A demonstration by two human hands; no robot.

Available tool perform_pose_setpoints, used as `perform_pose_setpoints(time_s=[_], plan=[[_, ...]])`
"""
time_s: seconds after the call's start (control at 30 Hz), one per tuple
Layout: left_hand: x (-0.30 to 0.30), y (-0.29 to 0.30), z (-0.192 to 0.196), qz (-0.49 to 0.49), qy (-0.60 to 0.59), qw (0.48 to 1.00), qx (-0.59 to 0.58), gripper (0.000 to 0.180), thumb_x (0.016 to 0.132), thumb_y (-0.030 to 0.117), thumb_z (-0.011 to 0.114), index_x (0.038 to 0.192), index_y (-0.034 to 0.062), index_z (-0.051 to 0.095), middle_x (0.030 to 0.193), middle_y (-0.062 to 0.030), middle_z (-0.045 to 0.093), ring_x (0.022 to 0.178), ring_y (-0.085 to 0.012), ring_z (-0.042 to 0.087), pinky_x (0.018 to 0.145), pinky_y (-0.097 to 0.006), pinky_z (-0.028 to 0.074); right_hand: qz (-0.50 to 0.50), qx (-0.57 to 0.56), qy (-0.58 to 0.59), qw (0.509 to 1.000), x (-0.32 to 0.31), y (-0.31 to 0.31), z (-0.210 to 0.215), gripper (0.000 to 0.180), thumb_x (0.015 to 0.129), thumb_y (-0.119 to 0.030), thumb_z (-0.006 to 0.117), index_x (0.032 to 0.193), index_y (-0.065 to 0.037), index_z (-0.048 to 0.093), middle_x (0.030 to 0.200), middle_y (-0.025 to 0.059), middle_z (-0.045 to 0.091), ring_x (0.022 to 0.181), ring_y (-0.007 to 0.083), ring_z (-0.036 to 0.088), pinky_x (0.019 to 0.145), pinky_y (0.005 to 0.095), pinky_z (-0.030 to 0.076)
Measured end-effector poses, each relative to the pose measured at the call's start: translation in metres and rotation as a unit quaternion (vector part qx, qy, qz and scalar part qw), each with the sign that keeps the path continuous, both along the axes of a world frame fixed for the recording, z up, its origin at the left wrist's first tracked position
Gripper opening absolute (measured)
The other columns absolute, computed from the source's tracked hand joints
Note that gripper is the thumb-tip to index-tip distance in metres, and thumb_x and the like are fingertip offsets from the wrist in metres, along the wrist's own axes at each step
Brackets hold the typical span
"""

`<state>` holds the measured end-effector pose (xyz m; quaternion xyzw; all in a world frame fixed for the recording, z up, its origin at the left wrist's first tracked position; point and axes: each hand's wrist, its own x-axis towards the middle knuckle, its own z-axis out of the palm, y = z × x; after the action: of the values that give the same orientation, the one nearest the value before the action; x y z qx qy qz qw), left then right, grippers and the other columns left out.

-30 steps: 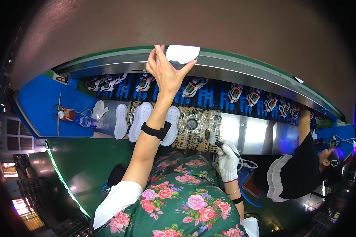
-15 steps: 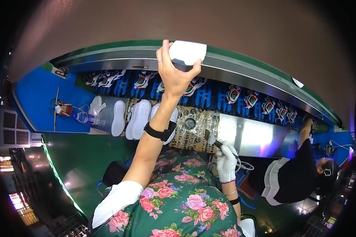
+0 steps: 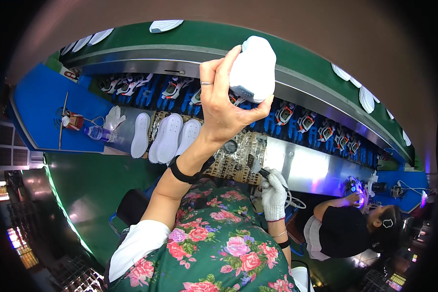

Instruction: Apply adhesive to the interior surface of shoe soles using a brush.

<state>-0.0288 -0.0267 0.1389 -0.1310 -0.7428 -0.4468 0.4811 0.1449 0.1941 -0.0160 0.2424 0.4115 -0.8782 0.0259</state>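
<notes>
My bare left hand [image 3: 224,100] reaches up and grips a white shoe sole [image 3: 257,68] between thumb and fingers, over the edge of the upper belt. A grey patch marks the sole's lower end. My right hand [image 3: 274,192], in a white knitted glove, is closed round the black handle of a tool with a flat blade [image 3: 254,163]. That blade points over a work mat [image 3: 228,158] covered in printed tape, which has a dark round spot. Several white soles [image 3: 166,139] lie side by side at the mat's left.
A green belt [image 3: 209,36] carries more white soles beyond a metal rail. Below it, shoes [image 3: 284,114] sit on blue racks. At the left are a bottle [image 3: 98,133] and a glove [image 3: 114,118]. A co-worker [image 3: 348,226] handles a shoe at the right.
My left hand has come up nearer with the sole, shifting right. More soles have come into view on the belt. The co-worker's arm has drawn back from the racks.
</notes>
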Motion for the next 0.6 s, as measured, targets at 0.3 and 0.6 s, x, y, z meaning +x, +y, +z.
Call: perform_pose_setpoints(time_s=[0.3, 0.6], plan=[[0.002, -0.006, 0.015, 0.016, 0.014, 1.000, -0.014, 0.081, 0.058, 0.020, 0.087, 0.130, -0.0005, 0.056, 0.110, -0.0136, 0.049, 0.097, -0.0265, 0.056, 0.082, -0.036, 0.053, -0.003, -0.010, 0.010, 1.000, -0.003, -0.008, 0.009, 0.028, 0.086, 0.000, 0.063, 0.113, 0.010, 0.062, 0.102, 0.0151, 0.067, 0.079, 0.0158, 0.061, 0.064, 0.0230, 0.047], [-0.095, -0.038, -0.021, 0.023, -0.039, 0.997, 0.069, 0.075, 0.064, 0.029, 0.088, 0.122, -0.0045, 0.054, 0.113, -0.0176, 0.047, 0.096, -0.0308, 0.056, 0.081, -0.039, 0.051, -0.003, -0.011, 0.020, 1.000, 0.002, -0.007, -0.001, 0.024, 0.088, 0.001, 0.061, 0.111, 0.004, 0.062, 0.111, 0.0158, 0.065, 0.082, 0.0172, 0.059, 0.064, 0.0226, 0.048]])
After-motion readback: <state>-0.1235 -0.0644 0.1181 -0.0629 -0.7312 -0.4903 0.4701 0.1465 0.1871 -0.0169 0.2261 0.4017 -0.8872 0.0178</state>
